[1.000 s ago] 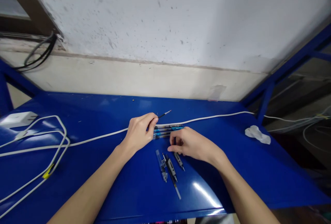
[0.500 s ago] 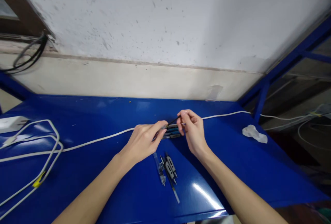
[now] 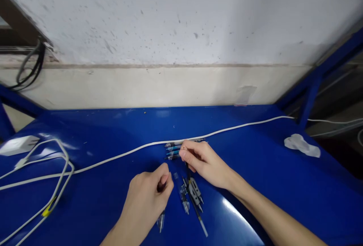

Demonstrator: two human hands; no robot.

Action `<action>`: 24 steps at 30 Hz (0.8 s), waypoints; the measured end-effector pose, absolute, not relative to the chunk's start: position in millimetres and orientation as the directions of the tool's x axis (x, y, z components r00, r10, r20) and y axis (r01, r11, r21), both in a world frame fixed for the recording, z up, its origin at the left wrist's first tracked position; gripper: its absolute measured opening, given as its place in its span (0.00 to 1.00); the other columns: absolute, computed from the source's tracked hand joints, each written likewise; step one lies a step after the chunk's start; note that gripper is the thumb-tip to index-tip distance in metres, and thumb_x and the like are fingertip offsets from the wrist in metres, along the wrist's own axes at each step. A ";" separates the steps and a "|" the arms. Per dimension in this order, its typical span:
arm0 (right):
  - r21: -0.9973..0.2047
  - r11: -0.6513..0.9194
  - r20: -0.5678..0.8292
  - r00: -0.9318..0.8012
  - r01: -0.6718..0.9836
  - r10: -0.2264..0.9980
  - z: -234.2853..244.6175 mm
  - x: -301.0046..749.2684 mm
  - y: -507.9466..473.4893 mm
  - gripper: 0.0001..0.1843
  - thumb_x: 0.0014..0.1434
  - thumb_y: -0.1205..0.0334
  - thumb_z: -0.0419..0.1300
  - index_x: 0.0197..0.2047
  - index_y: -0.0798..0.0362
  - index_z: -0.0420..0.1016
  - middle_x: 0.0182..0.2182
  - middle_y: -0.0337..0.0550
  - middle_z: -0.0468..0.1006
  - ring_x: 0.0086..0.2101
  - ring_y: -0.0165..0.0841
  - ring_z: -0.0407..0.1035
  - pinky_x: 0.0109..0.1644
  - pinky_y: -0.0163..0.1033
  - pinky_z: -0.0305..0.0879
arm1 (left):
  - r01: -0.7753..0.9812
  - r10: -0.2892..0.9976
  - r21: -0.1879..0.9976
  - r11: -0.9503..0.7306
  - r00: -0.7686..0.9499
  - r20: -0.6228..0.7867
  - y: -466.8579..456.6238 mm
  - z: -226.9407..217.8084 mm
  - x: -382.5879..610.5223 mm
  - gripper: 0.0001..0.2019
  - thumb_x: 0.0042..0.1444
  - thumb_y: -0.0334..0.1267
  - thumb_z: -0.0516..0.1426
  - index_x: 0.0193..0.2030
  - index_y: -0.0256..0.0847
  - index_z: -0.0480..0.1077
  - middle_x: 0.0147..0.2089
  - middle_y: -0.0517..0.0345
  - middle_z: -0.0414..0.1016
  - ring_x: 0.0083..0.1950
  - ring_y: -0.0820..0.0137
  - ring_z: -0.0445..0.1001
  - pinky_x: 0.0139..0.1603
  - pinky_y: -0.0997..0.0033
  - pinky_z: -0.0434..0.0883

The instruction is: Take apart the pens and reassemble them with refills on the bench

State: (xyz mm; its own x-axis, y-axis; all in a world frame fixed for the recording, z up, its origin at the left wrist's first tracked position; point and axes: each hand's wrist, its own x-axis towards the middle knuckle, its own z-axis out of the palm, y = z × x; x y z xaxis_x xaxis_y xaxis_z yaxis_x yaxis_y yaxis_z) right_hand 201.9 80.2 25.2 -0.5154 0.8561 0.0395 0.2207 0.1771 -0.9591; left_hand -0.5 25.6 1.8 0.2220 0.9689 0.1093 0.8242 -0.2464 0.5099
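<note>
Through the head view I have a blue bench [image 3: 113,191] in front of me, its rear edge running along the wall [image 3: 136,30]. I have the left hand [image 3: 144,191] left of the middle of the bench, well out from the rear edge, fingers curled into a fist around a pen [image 3: 160,221]; its clear end pokes out below, pointing away from the rear edge, and the rest is mostly hidden by the fingers. My right hand [image 3: 200,159] is a little closer to the rear edge, thumb and forefinger pinching a thin dark rod [image 3: 186,164] that stands roughly upright; I can't tell whether its lower end touches the parts underneath.

Just below that hand, loose pen parts lie close together: a clear barrel [image 3: 183,195], two grey-and-black grip sections [image 3: 195,191] side by side, and a refill [image 3: 202,221] with a pale end slanting away from the rear edge. Behind the right hand, a row of pens [image 3: 172,152] sits partly covered by it, just beside the white cable [image 3: 119,156] that crosses the bench. A white plug adapter [image 3: 19,145] is near the left edge, and a crumpled white tissue [image 3: 302,145] near the right edge.
</note>
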 end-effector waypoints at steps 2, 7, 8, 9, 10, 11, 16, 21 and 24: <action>-0.954 0.186 0.042 -0.510 0.234 0.859 23.8 202.4 81.7 0.21 0.74 0.48 0.51 0.32 0.52 0.64 0.24 0.32 0.63 0.25 0.25 0.57 0.30 0.34 0.51 | 0.873 0.958 0.398 -0.283 0.237 0.162 25.7 -2.4 1.7 0.13 0.61 0.34 0.49 0.26 0.43 0.50 0.18 0.70 0.51 0.16 0.76 0.53 0.24 0.73 0.47; -0.946 0.216 0.067 -0.505 0.243 0.860 26.0 202.9 83.1 0.21 0.75 0.48 0.50 0.33 0.52 0.64 0.25 0.32 0.64 0.26 0.25 0.58 0.31 0.34 0.51 | 0.928 0.922 0.186 -0.323 0.264 0.283 31.8 -3.0 11.8 0.12 0.63 0.32 0.47 0.27 0.44 0.57 0.15 0.68 0.55 0.13 0.71 0.61 0.24 0.71 0.43; -0.942 0.222 0.066 -0.508 0.251 0.859 26.9 203.0 82.8 0.20 0.75 0.48 0.50 0.34 0.51 0.65 0.25 0.32 0.64 0.26 0.25 0.57 0.31 0.34 0.51 | 0.932 0.920 0.166 -0.322 0.267 0.285 32.6 -3.0 12.9 0.12 0.63 0.31 0.48 0.27 0.44 0.58 0.14 0.68 0.56 0.13 0.70 0.62 0.24 0.70 0.43; -0.939 0.226 0.064 -0.511 0.261 0.857 27.7 203.1 82.5 0.20 0.75 0.48 0.50 0.34 0.51 0.65 0.24 0.32 0.64 0.26 0.26 0.57 0.31 0.34 0.51 | 0.934 0.920 0.155 -0.322 0.269 0.286 32.9 -2.9 13.4 0.12 0.64 0.31 0.48 0.28 0.44 0.59 0.14 0.68 0.57 0.13 0.69 0.64 0.23 0.70 0.44; -0.935 0.230 0.062 -0.512 0.271 0.857 28.5 203.2 82.2 0.20 0.75 0.48 0.50 0.34 0.51 0.65 0.24 0.32 0.64 0.25 0.26 0.57 0.31 0.34 0.51 | 0.934 0.919 0.151 -0.324 0.273 0.285 32.5 -2.5 13.5 0.12 0.65 0.32 0.48 0.28 0.44 0.60 0.14 0.68 0.58 0.13 0.69 0.64 0.23 0.70 0.44; -0.931 0.232 0.060 -0.512 0.280 0.857 29.0 203.3 82.0 0.20 0.75 0.48 0.50 0.34 0.51 0.65 0.24 0.31 0.64 0.25 0.26 0.57 0.31 0.34 0.51 | 0.932 0.919 0.156 -0.327 0.274 0.284 31.4 -1.7 13.3 0.13 0.66 0.32 0.48 0.29 0.44 0.61 0.14 0.68 0.59 0.13 0.69 0.65 0.22 0.70 0.45; -0.928 0.236 0.059 -0.513 0.288 0.856 29.7 202.6 81.0 0.19 0.75 0.49 0.50 0.35 0.51 0.64 0.24 0.31 0.65 0.25 0.25 0.57 0.31 0.33 0.52 | 0.896 0.883 0.233 -0.377 0.273 0.382 6.6 4.0 10.3 0.11 0.73 0.42 0.47 0.44 0.43 0.67 0.31 0.59 0.76 0.30 0.65 0.78 0.29 0.68 0.67; -0.938 0.238 0.070 -0.534 0.252 0.843 29.8 201.4 78.9 0.19 0.75 0.49 0.50 0.34 0.50 0.64 0.24 0.31 0.64 0.25 0.25 0.57 0.30 0.33 0.52 | 0.885 0.820 0.126 -0.449 0.351 0.452 -39.0 -14.4 12.5 0.31 0.65 0.60 0.54 0.63 0.37 0.64 0.58 0.39 0.76 0.56 0.53 0.78 0.49 0.56 0.75; -0.937 0.252 0.077 -0.559 0.243 0.825 29.7 200.7 78.5 0.18 0.75 0.51 0.50 0.33 0.51 0.63 0.24 0.31 0.63 0.25 0.25 0.57 0.30 0.33 0.53 | 0.872 0.806 0.099 -0.480 0.394 0.442 -54.4 -28.5 20.2 0.46 0.58 0.68 0.57 0.71 0.32 0.57 0.67 0.34 0.69 0.66 0.48 0.71 0.55 0.53 0.75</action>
State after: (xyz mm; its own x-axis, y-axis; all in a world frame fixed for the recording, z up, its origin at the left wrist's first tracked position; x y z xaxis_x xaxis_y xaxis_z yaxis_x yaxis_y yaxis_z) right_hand 200.7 78.5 29.7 -0.5592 0.8255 0.0770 0.2431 0.2520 -0.9367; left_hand 20.2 -54.4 -28.5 0.3936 0.8058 0.4424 0.8718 -0.4799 0.0986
